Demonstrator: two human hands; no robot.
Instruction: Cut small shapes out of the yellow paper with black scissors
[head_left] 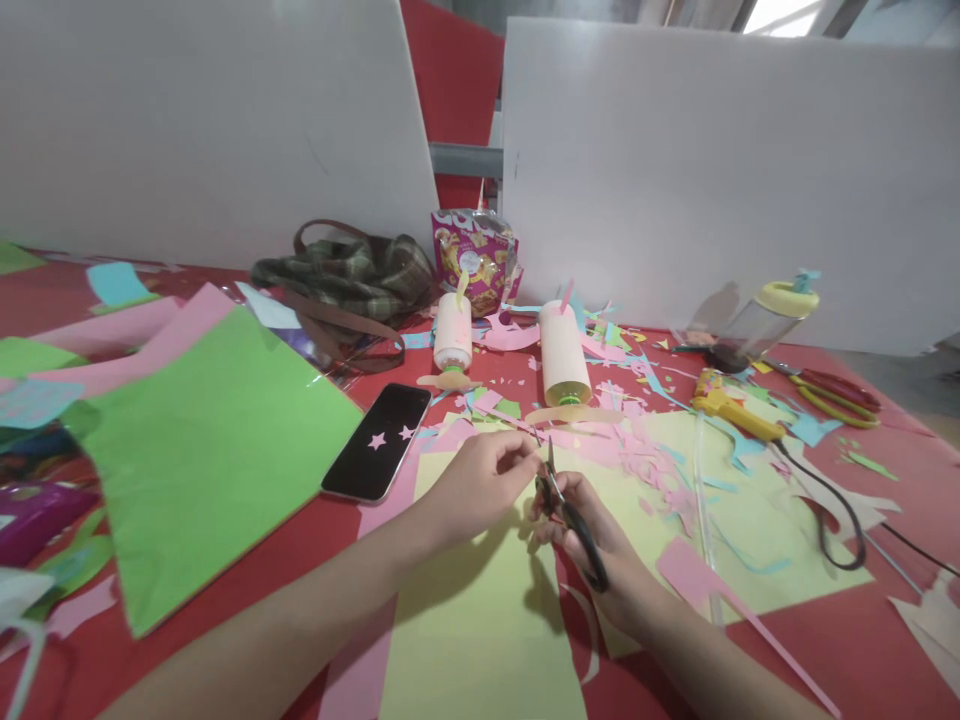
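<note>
My right hand (592, 530) grips a pair of black-handled scissors (576, 530), with the blades pointing up and away from me. Just left of the blades, my left hand (480, 480) is closed in a pinch; whatever small piece it holds is too small to make out. Both hands are above a pale yellow paper sheet (465, 620). A phone (379, 455) lies left of my left hand, and on its dark screen rest two small pink paper stars (377, 440). Beyond my hands stand a larger white paper-wrapped cylinder (562, 350) and a smaller one (453, 335).
Green paper (225, 450) covers the left side. Pink paper scraps (652, 460) litter the middle. At right are a yellow glue gun (739, 412) with a cord, a clear container (765, 320) and red-and-yellow-handled tools (836, 392). A snack bag (474, 255) and plaid cloth bag (352, 270) stand behind.
</note>
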